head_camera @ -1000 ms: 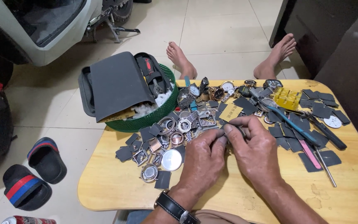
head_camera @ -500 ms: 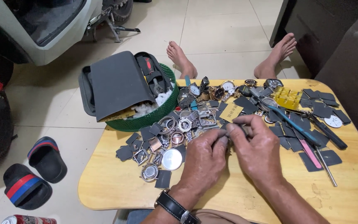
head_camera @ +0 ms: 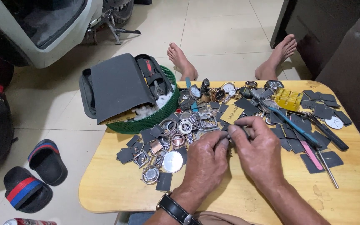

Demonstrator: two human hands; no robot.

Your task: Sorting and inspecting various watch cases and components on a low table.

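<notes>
Left hand and right hand pinching a small dark part together, watch cases scattered beside, green basket behind

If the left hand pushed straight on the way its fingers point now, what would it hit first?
Probably the small dark part pinched between both hands; the left hand points up-right at it. Past that lie the yellow tag and dark flat squares, though depth is unclear.

My left hand and right hand are bare, with no rings or gloves. On my left wrist I wear a watch with a black strap and a metal case. My forearms have no sleeves. My feet are bare too.
</notes>
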